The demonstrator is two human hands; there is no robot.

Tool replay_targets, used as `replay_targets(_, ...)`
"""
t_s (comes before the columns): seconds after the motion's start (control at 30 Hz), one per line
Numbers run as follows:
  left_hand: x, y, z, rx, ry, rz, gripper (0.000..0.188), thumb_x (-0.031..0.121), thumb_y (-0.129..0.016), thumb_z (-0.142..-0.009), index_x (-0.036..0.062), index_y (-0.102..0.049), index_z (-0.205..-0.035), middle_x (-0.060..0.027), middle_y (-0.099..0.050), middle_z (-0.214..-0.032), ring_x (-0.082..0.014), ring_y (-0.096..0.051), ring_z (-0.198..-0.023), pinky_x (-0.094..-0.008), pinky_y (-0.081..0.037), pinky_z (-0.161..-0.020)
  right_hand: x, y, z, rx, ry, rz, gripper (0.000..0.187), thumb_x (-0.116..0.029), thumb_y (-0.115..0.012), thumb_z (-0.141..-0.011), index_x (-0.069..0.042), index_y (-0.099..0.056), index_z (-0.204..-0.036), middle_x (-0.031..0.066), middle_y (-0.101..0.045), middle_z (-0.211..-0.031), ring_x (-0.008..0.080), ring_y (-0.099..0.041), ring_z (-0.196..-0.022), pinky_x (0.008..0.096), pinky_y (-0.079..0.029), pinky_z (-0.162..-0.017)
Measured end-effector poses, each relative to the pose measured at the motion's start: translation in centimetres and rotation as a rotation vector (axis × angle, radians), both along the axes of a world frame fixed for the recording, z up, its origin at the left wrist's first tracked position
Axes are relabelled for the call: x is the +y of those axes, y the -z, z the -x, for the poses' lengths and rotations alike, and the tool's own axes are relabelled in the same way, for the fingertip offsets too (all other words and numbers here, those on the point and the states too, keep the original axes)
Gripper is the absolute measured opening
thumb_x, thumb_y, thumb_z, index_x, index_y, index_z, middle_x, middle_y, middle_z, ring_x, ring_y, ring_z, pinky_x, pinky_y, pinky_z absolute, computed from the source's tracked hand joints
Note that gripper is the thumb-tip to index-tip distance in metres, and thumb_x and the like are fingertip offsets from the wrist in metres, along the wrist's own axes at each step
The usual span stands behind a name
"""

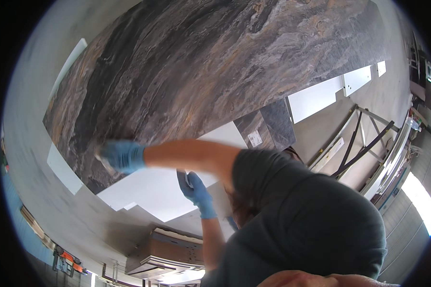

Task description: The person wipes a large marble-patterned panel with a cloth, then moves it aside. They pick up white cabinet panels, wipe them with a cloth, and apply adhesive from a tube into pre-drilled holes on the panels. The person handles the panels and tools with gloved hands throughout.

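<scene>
A large slab (215, 71) with dark grey and brown marble-like veining lies before me. My right hand (124, 156), in a blue glove, reaches left across it to the near left end. Its fingers are closed round a pale, cloth-like thing (100, 154), pressed to the surface; motion blurs it. Nearer to me, my left hand (197, 191), also gloved in blue, is closed on a small dark flat piece (183, 182) whose kind I cannot make out. That hand is over white sheets (158, 198) beneath the slab's near edge.
White panels (313, 103) stick out along the slab's right side. A smaller dark marbled piece (275, 124) bears a white label (255, 138). A metal frame (364, 138) stands at right, stacked boards (163, 251) are at lower left, and an orange machine (69, 260) is farther off.
</scene>
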State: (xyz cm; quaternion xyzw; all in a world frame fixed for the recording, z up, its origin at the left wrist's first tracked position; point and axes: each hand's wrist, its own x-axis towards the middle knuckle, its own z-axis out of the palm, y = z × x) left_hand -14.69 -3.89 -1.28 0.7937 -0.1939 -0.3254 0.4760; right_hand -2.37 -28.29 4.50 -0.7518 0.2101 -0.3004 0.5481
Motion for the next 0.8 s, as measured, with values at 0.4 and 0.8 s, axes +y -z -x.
replay_targets(0.4, -10.1, -0.3, 7.6, -0.466, 0.458, 0.165, 0.042, 0.015, -0.062, -0.102, -0.0025, -0.059, -0.140, -0.0184, -0.059, -0.145, -0.0329, -0.057, -0.133, -0.0432, -0.045, -0.111, -13.4, 12.7, 48.5, 0.620, 0.782, 0.355, 0.036, -0.011, -0.060, -0.096, -0.012, -0.065, -0.131, 0.0135, -0.064, -0.130, 0.0296, -0.066, -0.106, 0.0458, -0.056, -0.090)
replay_targets(0.8, -22.6, 1.1, -1.3, -1.311, 0.113, 0.107, 0.066, 0.037, -0.053, -0.102, -0.0046, -0.041, -0.152, -0.0346, -0.043, -0.153, -0.0546, -0.042, -0.140, -0.0639, -0.035, -0.114, -7.2, 7.6, 65.5, 0.649, 1.367, -0.411, 0.037, -0.024, -0.064, -0.100, -0.003, -0.066, -0.131, 0.0128, -0.069, -0.109, 0.0219, -0.066, -0.090, 0.0364, -0.058, -0.071)
